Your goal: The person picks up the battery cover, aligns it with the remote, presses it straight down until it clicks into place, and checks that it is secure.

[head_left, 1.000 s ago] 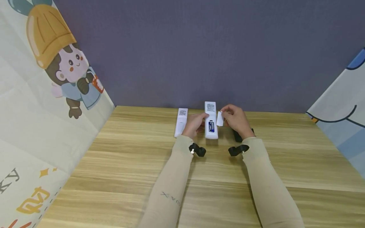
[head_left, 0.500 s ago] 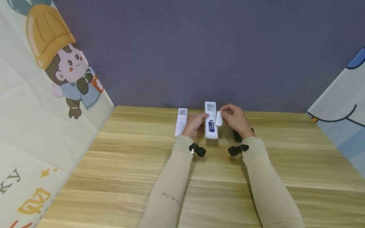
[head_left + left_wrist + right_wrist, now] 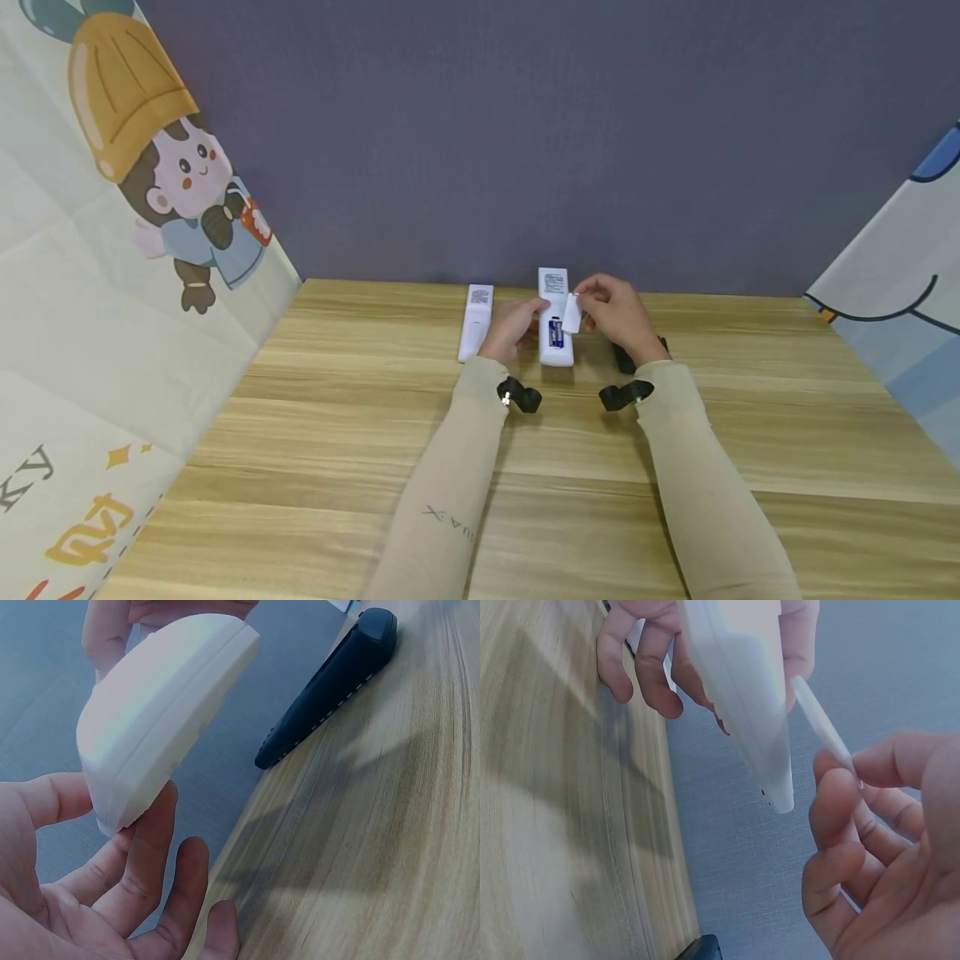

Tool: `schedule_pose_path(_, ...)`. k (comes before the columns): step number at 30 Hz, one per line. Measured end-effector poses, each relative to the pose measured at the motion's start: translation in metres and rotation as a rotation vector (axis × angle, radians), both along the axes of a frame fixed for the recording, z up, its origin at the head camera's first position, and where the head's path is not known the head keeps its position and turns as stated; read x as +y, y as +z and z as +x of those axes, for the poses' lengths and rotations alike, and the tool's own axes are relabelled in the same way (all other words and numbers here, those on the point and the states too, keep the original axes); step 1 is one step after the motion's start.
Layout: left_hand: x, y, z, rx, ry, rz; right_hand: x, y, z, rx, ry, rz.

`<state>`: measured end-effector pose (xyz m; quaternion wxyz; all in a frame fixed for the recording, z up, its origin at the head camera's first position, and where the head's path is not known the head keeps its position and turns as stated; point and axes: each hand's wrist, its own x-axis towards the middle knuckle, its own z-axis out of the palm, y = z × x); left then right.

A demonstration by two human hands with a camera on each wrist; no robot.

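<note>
My left hand [image 3: 513, 327] grips a white remote control [image 3: 553, 357] by its left side, thumb on its back and fingers beneath. The remote's back faces up, with its battery compartment uncovered and blue batteries [image 3: 556, 333] inside. Between thumb and fingertips my right hand [image 3: 618, 315] pinches a white battery cover [image 3: 572, 314], which overlaps the remote's right edge in the head view. From the right wrist view, the cover [image 3: 821, 724] is tilted and apart from the remote [image 3: 742, 697]. The remote is held above the table, as the left wrist view also shows.
Left of the left hand, a second white remote [image 3: 476, 321] lies back up on the wooden table [image 3: 360, 433]. A black remote-like object [image 3: 330, 690] lies on the right, partly hidden by the right hand in the head view. A dark wall [image 3: 480, 142] rises behind the table.
My right hand has shifted the battery cover slightly left, from beside the remote to over its right edge. The left hand and the remote have stayed in place.
</note>
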<state>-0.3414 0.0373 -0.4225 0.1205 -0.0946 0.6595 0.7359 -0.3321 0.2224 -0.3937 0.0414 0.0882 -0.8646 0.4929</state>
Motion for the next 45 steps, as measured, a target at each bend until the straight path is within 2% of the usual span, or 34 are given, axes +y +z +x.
schedule_pose_path(8,0.0015,-0.0005,0.0002,0.004,0.011,-0.004,-0.0016,0.0006,0.0016,0.010,0.001,0.002)
schedule_pose_path(17,0.0007,0.0001,0.0014,0.014,-0.009,-0.020,-0.0016,0.0003,0.0025,0.015,0.037,0.013)
schedule_pose_path(26,0.0016,0.0004,0.0012,0.012,-0.010,-0.015,-0.0006,-0.0005,0.0013,-0.034,0.072,0.025)
schedule_pose_path(33,0.0009,0.0007,0.0019,0.015,-0.021,-0.030,-0.0022,-0.0006,0.0033,-0.042,0.093,0.001)
schedule_pose_path(45,0.0006,0.0014,0.0025,0.022,-0.023,-0.013,-0.0037,0.0014,0.0045,-0.058,0.145,0.020)
